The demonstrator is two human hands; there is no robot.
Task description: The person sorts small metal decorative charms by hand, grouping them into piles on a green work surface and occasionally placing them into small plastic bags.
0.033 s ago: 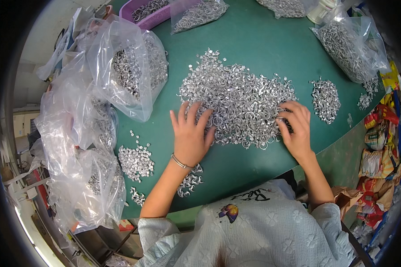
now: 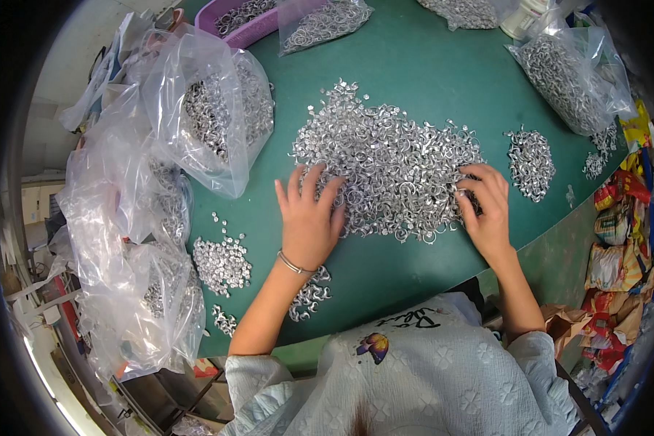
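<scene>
Nothing has shifted since the earlier frame: your left hand [image 2: 309, 218] lies flat, fingers spread, gripping nothing, on the near-left edge of the big heap of small silver metal rings [image 2: 389, 167] in the middle of the green table [image 2: 429, 65]. Your right hand [image 2: 487, 207] rests on the heap's near-right edge, fingers curled into the rings; whether they pinch any, you cannot tell. Clear plastic bags of rings [image 2: 218, 116] stand left.

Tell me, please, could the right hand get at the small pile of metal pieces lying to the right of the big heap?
Probably yes. The right hand rests on the big heap's right edge, and the small pile lies just beyond it on bare green table, with nothing between them.
</scene>
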